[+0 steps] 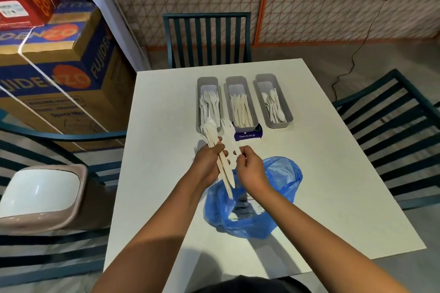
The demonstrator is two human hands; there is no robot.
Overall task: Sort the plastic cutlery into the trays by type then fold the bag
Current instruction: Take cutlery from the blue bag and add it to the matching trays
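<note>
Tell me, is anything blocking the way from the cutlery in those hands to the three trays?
Nothing visible does. The left hand grips a bundle of cutlery, the right hand pinches one piece, and only bare table lies between them and the open trays.

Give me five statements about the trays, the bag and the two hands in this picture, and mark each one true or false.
1. The left tray holds forks. True.
2. The middle tray holds spoons. False: it holds knives; the spoons lie in the right tray.
3. The left hand grips a bundle of cutlery. True.
4. The blue plastic bag is folded flat on the white table. False: it lies crumpled and open.
5. The right hand rests flat on the table. False: it is raised above the bag, pinching a piece of the cutlery.
</note>
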